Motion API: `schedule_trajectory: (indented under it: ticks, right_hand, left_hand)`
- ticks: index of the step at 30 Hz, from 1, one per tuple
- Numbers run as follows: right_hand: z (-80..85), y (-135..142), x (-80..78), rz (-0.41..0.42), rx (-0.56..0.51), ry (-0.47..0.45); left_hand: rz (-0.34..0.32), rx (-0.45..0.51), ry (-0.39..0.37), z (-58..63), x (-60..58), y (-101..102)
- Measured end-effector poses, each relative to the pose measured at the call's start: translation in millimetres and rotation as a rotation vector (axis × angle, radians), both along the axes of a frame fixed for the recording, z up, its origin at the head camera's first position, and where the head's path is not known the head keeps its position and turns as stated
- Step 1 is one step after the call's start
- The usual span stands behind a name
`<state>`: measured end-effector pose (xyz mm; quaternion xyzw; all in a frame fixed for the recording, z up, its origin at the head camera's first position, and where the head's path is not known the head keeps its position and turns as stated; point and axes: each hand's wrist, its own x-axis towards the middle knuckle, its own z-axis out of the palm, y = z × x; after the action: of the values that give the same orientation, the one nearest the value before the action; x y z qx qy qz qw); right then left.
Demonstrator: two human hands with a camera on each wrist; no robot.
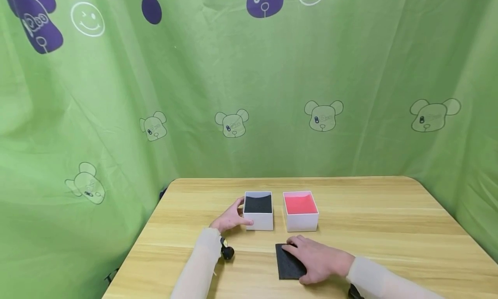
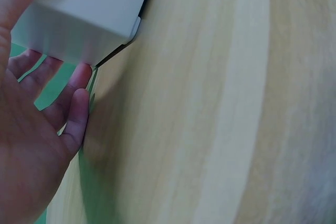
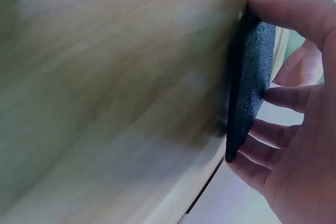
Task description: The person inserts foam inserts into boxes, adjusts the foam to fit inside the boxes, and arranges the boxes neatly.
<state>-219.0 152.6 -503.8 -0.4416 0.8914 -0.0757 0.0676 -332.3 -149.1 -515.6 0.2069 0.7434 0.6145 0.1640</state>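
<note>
My left hand [image 1: 230,217] grips the left side of a white square box [image 1: 258,221], which stands upright with a black lining inside. In the left wrist view, the thumb lies along one wall of the box [image 2: 100,3] and the fingertips touch an adjoining wall. Nearer the front, my right hand [image 1: 317,258] holds a thin, square black foam pad [image 1: 288,264] by its edges, thumb on one side and fingers on the other. The pad [image 3: 255,72] is low over the tabletop; whether it touches the wood I cannot tell.
To the right of the first box stands a second white box [image 1: 302,222] with a red lining [image 1: 300,205]. Both are on a light wooden table [image 1: 369,212]. A green printed curtain [image 1: 272,74] hangs behind it and at both sides.
</note>
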Motion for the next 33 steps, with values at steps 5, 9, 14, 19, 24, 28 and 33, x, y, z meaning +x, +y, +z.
schedule_trajectory:
  ticks: [5,9,14,19,24,28,33]
  right_hand:
    - [5.9,-2,0.9,0.007,-0.012,0.032]
    - [15.0,-5,1.5,0.005,-0.046,0.062]
    - [25.3,-7,2.0,0.017,-0.086,0.113]
    - [37.7,-10,-0.4,0.015,-0.124,0.130]
    - [51.9,-13,-4.3,-0.003,-0.149,0.112]
    - [61.3,-15,-9.1,-0.005,-0.166,0.120]
    - [69.8,-17,-16.0,0.017,-0.203,0.181]
  left_hand:
    - [-0.018,-0.001,-0.001,11.3,5.4,0]
    - [-0.025,-0.003,0.000,13.3,6.0,-1]
    - [-0.027,-0.002,-0.006,11.4,5.6,-1]
    - [-0.026,0.006,-0.009,9.9,6.0,-1]
    - [-0.020,0.015,-0.010,10.6,6.9,0]
    - [-0.016,0.017,-0.013,12.7,8.1,0]
    - [-0.027,0.016,-0.008,15.1,9.7,0]
